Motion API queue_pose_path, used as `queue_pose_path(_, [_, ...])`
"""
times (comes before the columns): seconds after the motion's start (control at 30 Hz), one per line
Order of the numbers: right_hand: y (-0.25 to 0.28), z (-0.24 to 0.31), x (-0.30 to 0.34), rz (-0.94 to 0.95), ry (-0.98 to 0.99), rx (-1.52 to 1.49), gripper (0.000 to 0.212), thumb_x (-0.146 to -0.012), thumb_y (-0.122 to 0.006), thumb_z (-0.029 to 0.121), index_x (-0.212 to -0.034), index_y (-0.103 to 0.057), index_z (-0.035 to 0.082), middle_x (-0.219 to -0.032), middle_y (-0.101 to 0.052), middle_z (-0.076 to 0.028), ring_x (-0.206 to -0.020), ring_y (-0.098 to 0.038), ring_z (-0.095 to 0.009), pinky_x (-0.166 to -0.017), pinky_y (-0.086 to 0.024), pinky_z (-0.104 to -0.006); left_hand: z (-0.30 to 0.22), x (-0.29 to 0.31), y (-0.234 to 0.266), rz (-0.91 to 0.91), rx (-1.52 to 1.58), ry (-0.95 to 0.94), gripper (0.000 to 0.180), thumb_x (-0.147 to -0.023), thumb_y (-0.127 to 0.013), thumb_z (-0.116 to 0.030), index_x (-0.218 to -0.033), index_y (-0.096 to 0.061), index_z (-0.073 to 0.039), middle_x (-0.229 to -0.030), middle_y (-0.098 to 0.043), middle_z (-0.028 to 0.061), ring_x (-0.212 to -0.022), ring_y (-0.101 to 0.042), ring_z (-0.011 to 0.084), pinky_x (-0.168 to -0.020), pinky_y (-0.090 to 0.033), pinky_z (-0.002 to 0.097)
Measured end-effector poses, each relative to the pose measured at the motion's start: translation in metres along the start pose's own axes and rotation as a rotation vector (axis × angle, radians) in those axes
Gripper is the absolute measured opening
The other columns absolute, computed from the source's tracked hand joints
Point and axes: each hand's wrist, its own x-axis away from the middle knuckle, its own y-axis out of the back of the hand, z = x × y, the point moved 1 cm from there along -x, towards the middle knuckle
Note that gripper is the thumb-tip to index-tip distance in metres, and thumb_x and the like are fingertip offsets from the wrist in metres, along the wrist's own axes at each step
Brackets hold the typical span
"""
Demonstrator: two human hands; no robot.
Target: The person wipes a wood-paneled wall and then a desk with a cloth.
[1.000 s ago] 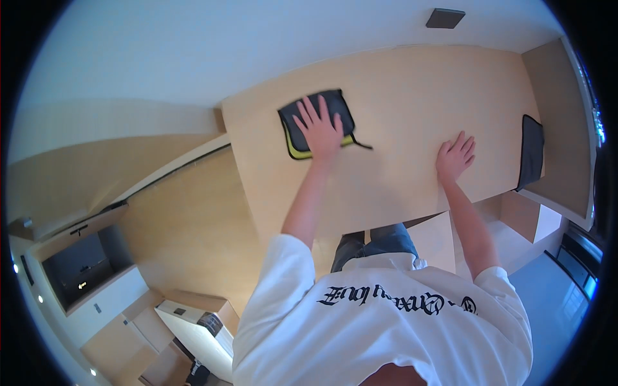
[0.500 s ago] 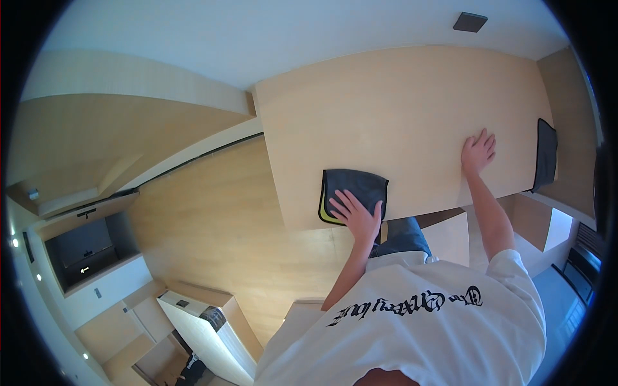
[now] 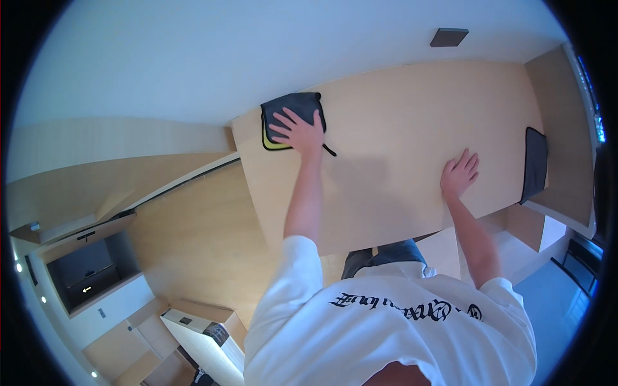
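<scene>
My left hand [image 3: 299, 132] lies flat with fingers spread on a dark grey cleaning cloth [image 3: 290, 103]. The cloth has black edging, a yellow-green underside showing at its left and lower rim, and a small black loop by its right corner. It rests at the far left corner of a pale wooden desktop [image 3: 386, 122], against the wall. Well to the right, my right hand [image 3: 459, 175] presses palm down on the bare wood, fingers stretched out and holding nothing.
A second dark cloth [image 3: 535, 164] lies at the desktop's right end, beside an upright wooden panel [image 3: 561, 122]. On the wall behind is a dark square plate [image 3: 449, 37]. Wooden floor [image 3: 193, 219] spreads to the left, with a white mattress [image 3: 199, 341] at lower left.
My left hand and the cloth under it have moved from the desktop's near edge to its far left corner. The right hand stays on the same part of the wood.
</scene>
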Motion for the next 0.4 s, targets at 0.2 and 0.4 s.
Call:
queue_pose_path(0.2, [0.002,0.003,0.003,0.011,0.011,-0.022,0.057,-0.093,-0.043,0.032,-0.146,-0.035,0.012,-0.153,-0.03,-0.02,-0.143,-0.024,-0.035,-0.111,-0.023,-0.0575,0.004,-0.017,-0.006,0.028,0.013,-0.026,0.089,-0.091,-0.04,-0.064,-0.151,-0.019,-0.001,-0.157,-0.012,0.0251,-0.142,-0.006,0.0517,-0.109,-0.006,0.0686])
queue_pose_path(0.4, [-0.003,-0.002,-0.003,-0.01,0.012,-0.005,0.059,-0.094,-0.043,0.036,-0.147,-0.033,0.013,-0.154,-0.029,-0.019,-0.144,-0.022,-0.035,-0.112,-0.021,-0.0578,0.052,0.097,0.014,-0.024,0.009,-0.203,0.09,-0.086,-0.051,-0.063,-0.152,-0.023,-0.008,-0.158,-0.016,0.0216,-0.143,-0.011,0.0492,-0.109,-0.009,0.0696])
